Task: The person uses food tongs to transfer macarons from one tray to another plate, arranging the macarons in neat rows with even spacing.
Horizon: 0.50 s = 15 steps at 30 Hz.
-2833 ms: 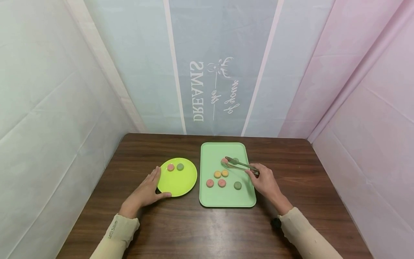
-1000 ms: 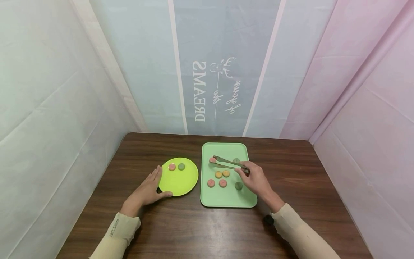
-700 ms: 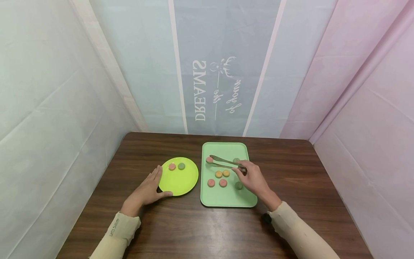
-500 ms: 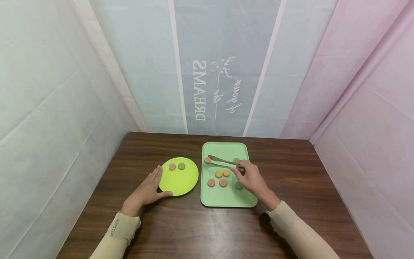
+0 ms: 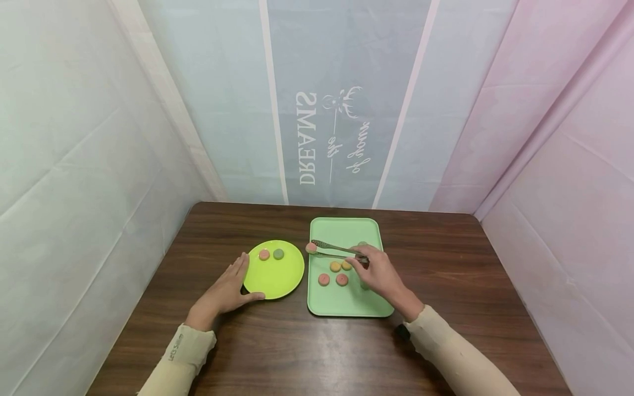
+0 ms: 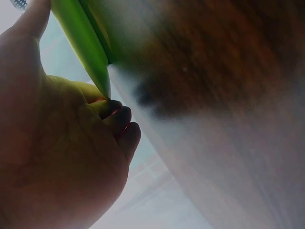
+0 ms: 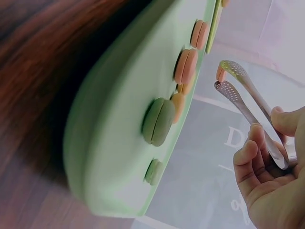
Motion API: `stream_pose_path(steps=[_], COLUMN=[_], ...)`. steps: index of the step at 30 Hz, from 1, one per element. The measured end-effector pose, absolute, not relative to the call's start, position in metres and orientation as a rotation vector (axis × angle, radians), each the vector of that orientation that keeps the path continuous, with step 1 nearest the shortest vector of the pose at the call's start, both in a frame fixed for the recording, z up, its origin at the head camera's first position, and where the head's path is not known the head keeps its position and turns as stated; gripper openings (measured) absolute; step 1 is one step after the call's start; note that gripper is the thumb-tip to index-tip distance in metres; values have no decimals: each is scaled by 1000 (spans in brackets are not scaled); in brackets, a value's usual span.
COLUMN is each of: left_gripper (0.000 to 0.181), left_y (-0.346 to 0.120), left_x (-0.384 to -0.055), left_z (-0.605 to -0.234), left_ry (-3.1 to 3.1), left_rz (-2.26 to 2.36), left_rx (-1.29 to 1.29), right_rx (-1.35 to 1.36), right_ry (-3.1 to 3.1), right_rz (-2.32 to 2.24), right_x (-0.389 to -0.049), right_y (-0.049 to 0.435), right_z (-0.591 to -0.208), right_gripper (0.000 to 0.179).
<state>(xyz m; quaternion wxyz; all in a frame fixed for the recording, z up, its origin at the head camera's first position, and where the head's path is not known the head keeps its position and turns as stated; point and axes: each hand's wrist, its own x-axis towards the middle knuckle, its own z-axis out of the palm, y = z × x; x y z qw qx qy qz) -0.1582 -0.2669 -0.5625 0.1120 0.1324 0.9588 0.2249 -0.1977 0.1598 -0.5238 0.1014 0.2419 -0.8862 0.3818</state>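
Note:
My right hand [image 5: 378, 272] grips metal tongs [image 7: 250, 102] with perforated tips. Between those tips sits a pink macaron [image 5: 311, 248], held above the left edge of the green tray [image 5: 346, 302]. My left hand [image 5: 223, 289] rests at the left side of the yellow-green plate [image 5: 274, 280], fingers straight along its rim and thumb near its front edge. On the plate lie a pink macaron [image 5: 264, 254] and a green macaron [image 5: 278, 254]. The left wrist view shows the fingertips under the plate's rim.
On the tray are two pink macarons [image 5: 324, 280], two yellow macarons [image 5: 335, 266] and two green macarons [image 7: 158, 121], partly hidden by the right hand in the head view. Everything stands on a dark wooden table [image 5: 277, 352], with fabric curtains [image 5: 337, 110] around it.
The right hand has carried the tongs and pink macaron leftward, from the tray's upper right to beyond its left edge. The left hand has stayed at the plate.

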Motion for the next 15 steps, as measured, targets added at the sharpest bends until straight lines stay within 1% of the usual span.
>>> stream_pose_path(steps=[15], left_gripper=[128], left_y=[-267], left_x=[-158], left_z=[-562], left_ry=[2816], left_rz=[656], left_rx=[380], right_rx=[782], right_ry=[-2647], right_rz=[1094], right_x=[-198], right_y=[139], right_z=[-520], right_gripper=[30])
